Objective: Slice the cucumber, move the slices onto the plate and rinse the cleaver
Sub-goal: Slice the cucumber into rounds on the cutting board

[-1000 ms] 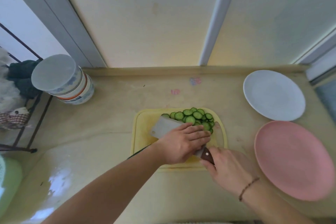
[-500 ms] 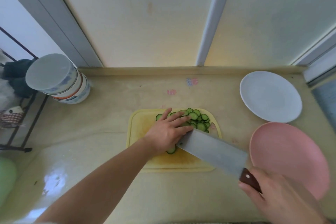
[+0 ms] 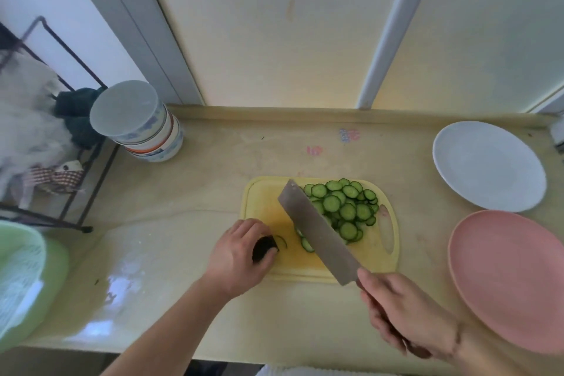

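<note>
My right hand [image 3: 406, 313], lower right, wraps the dark handle of the steel cleaver [image 3: 317, 230], its blade angled over the yellow plastic cutting board [image 3: 262, 201] at centre. My left hand [image 3: 236, 256] curls round a dark cucumber end [image 3: 263, 249]. The green round cucumber slices [image 3: 345, 207] are piled right of the blade, the pink round plate [image 3: 506, 278] at far right.

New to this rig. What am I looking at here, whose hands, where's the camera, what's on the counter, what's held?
No robot: a person works bare-handed, filmed by one wide-angle camera on their head, looking down at a counter. The right hand grips a cleaver over a yellow board with a pile of cucumber slices. The left hand holds the dark cucumber end. On the right lie a white plate and a pink plate; stacked bowls stand far left.
</note>
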Demonstrator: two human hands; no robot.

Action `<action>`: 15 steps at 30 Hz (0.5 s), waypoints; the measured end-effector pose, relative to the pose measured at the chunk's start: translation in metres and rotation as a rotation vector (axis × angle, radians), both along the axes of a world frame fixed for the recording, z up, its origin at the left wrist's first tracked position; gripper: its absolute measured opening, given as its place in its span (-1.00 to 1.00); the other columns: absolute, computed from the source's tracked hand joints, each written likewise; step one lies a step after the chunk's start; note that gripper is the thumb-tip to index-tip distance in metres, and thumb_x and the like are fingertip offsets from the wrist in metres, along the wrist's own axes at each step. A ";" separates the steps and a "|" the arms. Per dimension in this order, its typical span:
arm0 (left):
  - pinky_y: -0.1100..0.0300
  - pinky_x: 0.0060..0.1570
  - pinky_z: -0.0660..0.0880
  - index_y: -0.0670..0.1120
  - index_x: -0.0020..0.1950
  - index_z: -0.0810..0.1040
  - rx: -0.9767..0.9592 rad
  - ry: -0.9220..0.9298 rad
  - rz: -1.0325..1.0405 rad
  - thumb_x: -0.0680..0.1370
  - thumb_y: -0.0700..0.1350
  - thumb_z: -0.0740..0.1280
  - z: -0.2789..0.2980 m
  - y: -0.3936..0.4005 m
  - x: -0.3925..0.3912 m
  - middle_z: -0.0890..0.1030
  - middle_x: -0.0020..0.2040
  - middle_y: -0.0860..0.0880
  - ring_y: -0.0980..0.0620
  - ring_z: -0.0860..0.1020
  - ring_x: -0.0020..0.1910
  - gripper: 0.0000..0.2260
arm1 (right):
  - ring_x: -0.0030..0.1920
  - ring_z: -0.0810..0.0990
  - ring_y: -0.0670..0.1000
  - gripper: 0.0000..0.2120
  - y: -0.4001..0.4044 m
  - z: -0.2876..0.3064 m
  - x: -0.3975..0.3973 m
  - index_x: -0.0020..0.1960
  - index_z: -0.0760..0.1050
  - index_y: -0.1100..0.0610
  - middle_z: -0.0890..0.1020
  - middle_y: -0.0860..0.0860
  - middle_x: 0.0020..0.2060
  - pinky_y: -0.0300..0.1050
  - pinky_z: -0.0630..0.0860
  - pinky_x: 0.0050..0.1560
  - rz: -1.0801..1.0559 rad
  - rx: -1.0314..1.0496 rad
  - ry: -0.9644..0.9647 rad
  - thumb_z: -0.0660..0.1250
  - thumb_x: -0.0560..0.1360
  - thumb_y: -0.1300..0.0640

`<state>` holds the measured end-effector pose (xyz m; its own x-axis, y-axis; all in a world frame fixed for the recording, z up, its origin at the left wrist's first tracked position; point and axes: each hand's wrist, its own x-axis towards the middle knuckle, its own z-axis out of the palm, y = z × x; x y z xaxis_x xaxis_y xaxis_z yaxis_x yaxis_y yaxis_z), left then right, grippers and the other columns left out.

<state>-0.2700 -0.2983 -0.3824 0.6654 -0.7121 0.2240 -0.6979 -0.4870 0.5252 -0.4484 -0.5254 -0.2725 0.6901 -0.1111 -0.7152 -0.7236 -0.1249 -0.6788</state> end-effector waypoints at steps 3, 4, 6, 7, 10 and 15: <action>0.11 -0.05 0.58 -0.03 0.12 0.54 0.076 0.027 -0.039 0.41 0.08 0.37 -0.005 0.005 -0.003 0.59 0.04 0.03 -0.01 0.57 -0.05 -0.66 | -0.61 0.34 0.02 -0.47 0.020 -0.023 0.023 -0.26 0.35 0.13 0.41 0.07 -0.54 -0.26 0.27 -0.61 0.009 0.009 -0.005 0.10 0.46 -0.35; 0.10 -0.05 0.59 -0.02 0.14 0.53 0.090 0.040 -0.040 0.41 0.09 0.36 -0.006 0.006 -0.003 0.58 0.05 0.03 -0.01 0.57 -0.04 -0.65 | -0.61 0.34 0.01 -0.46 0.025 -0.030 0.027 -0.26 0.35 0.13 0.41 0.06 -0.55 -0.27 0.26 -0.62 0.027 -0.005 0.003 0.09 0.46 -0.36; 0.12 -0.07 0.59 0.01 0.14 0.49 0.088 0.066 -0.032 0.41 0.10 0.34 -0.006 0.007 -0.002 0.57 0.05 0.05 -0.01 0.56 -0.03 -0.65 | -0.62 0.34 0.01 -0.47 0.031 -0.041 0.031 -0.26 0.34 0.13 0.39 0.05 -0.55 -0.28 0.26 -0.62 0.043 -0.026 0.017 0.07 0.50 -0.35; 0.13 -0.09 0.59 0.02 0.14 0.47 0.082 0.075 -0.027 0.41 0.10 0.33 -0.006 0.007 -0.002 0.57 0.05 0.05 -0.01 0.56 -0.04 -0.66 | -0.62 0.34 0.01 -0.47 0.034 -0.045 0.032 -0.26 0.34 0.13 0.39 0.04 -0.56 -0.27 0.27 -0.62 0.046 -0.028 0.020 0.07 0.51 -0.34; 0.12 -0.19 0.59 0.01 0.13 0.48 0.095 0.054 -0.028 0.41 0.09 0.32 -0.006 0.008 -0.003 0.58 0.05 0.04 -0.02 0.57 -0.06 -0.66 | -0.62 0.33 0.01 -0.43 0.042 -0.052 0.032 -0.27 0.33 0.12 0.37 0.03 -0.55 -0.23 0.29 -0.60 0.069 -0.036 0.016 0.07 0.44 -0.41; 0.13 -0.24 0.61 -0.02 0.14 0.51 0.093 0.023 -0.056 0.39 0.00 0.41 -0.007 0.010 -0.004 0.58 0.07 0.03 -0.03 0.58 -0.06 -0.66 | -0.62 0.25 -0.02 -0.44 0.040 -0.054 0.036 -0.26 0.31 0.12 0.33 -0.03 -0.56 -0.21 0.26 -0.58 0.038 -0.065 0.045 0.05 0.46 -0.40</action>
<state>-0.2740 -0.2879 -0.3893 0.6282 -0.7654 0.1400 -0.7135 -0.4949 0.4959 -0.4128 -0.4854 -0.3268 0.6619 -0.1325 -0.7378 -0.7472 -0.1960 -0.6351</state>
